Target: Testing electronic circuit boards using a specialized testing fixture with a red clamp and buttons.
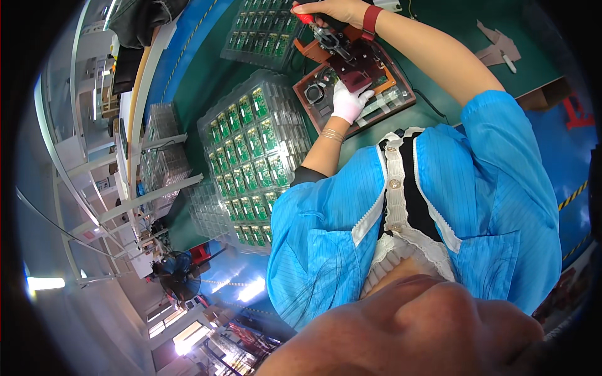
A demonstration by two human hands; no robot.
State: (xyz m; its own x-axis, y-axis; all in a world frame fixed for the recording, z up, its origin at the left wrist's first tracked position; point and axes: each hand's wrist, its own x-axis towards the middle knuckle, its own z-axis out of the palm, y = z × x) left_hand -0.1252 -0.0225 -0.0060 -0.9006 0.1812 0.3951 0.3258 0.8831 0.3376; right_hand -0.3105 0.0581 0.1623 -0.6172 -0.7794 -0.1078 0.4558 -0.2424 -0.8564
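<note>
A green table [445,22] is carrying the work. On it, to the left, a large clear tray [291,119] is holding rows of green circuit boards [254,147], and stacked clear trays [164,169] are standing farther left. The reddish-brown box [300,94] is lying in front of the person, to the right of the large tray, and another tray of boards [251,59] is sitting beyond that large tray. A metal clamp [332,41] is rising over the far part of the box, with a dark red block [354,80] sitting below it.

The right hand [329,7], with a red band [371,22] circling its wrist, is gripping the clamp's red handle [304,17], fingers closing around it. The left hand [348,103], wearing a white glove, is reaching into the box just under the block; its thumb and fingers are standing apart, but whether they are pinching anything I cannot tell. A beige cloth [498,45] is lying at the right, and a small white pen [509,63] is resting beside it.
</note>
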